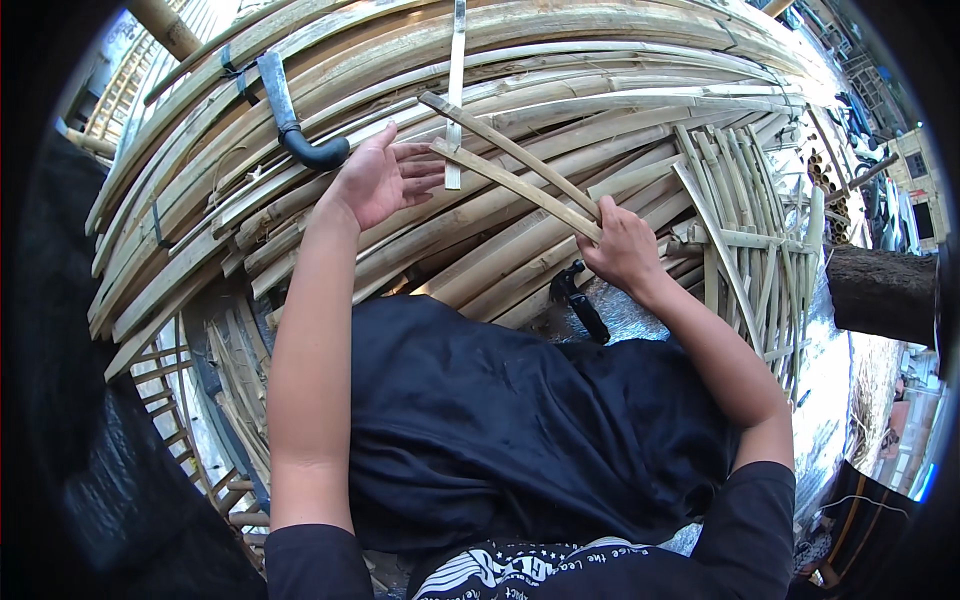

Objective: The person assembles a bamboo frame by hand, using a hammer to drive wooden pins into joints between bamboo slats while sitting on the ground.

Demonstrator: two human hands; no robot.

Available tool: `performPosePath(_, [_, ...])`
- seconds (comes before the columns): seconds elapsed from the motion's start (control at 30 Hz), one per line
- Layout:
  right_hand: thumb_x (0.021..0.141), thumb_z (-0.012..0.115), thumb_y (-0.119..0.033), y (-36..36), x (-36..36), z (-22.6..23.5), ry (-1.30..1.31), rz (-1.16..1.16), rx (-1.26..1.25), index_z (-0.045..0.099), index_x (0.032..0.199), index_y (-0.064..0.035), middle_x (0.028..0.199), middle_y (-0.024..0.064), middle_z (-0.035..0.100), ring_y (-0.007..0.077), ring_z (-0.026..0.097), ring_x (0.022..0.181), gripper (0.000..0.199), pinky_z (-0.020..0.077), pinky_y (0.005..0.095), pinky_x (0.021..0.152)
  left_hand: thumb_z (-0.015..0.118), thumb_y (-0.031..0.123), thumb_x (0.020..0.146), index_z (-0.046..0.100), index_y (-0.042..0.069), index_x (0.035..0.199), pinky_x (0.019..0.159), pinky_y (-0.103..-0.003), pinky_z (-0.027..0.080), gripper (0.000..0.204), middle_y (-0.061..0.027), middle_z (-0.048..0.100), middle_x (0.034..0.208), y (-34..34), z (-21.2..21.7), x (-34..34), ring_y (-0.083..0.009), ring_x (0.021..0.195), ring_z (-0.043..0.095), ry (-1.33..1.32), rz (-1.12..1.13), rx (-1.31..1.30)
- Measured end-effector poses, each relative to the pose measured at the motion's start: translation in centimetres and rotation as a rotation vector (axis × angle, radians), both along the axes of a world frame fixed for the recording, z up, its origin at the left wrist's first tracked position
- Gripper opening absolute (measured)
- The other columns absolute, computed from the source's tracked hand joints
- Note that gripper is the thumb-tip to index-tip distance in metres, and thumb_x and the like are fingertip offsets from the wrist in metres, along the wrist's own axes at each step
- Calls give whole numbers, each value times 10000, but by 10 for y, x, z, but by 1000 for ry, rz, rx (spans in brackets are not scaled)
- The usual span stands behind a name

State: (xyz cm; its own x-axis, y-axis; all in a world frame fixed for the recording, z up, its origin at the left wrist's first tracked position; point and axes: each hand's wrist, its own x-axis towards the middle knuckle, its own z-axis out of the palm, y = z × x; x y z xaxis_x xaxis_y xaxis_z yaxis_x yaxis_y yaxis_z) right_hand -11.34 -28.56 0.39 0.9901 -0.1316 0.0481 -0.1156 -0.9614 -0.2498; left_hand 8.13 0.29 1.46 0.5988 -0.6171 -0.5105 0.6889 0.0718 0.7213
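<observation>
My right hand is closed around the lower ends of two bamboo strips, which spread apart in a narrow V toward the upper left. My left hand is open, palm turned toward the strips and fingers stretched out. The tip of the lower strip lies close to its fingers; whether they touch I cannot tell. Just left of that hand, a knife with a broad blade and a curved black handle rests on the bamboo. A pale, thin slat runs crosswise over the pile, beyond the strips.
Long split bamboo slats are heaped across the far side, some tied in bundles. Below my right hand lies a black-handled hammer. A slatted bamboo frame stands to the right, with a thick dark log past it. Dark cloth covers my lap.
</observation>
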Motion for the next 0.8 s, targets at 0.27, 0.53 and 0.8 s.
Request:
performPosePath(0.27, [867, 659, -408, 35, 4, -10, 69, 23, -13, 451, 1016, -11, 841, 249, 640, 452, 641, 816, 473, 514, 528, 728, 468, 380, 1044, 500, 41, 1276, 840, -376, 545, 412, -137, 632, 1172, 17, -13, -57, -238, 1035, 659, -181, 96, 268])
performPosePath(0.53, [877, 617, -572, 43, 1, -8, 104, 47, -48, 456, 1021, 0, 847, 240, 642, 432, 647, 833, 612, 503, 514, 734, 568, 62, 992, 440, -7, 1312, 737, -296, 593, 352, -155, 660, 1060, 1, -8, -50, -156, 838, 673, -291, 57, 196])
performPosePath(0.8, [1006, 476, -415, 27, 13, -4, 73, 75, 35, 489, 968, -17, 833, 236, 609, 444, 605, 833, 400, 460, 520, 735, 587, 20, 971, 457, 44, 1339, 684, -257, 566, 392, -102, 668, 952, 26, -16, -35, -74, 734, 607, -226, -51, 191])
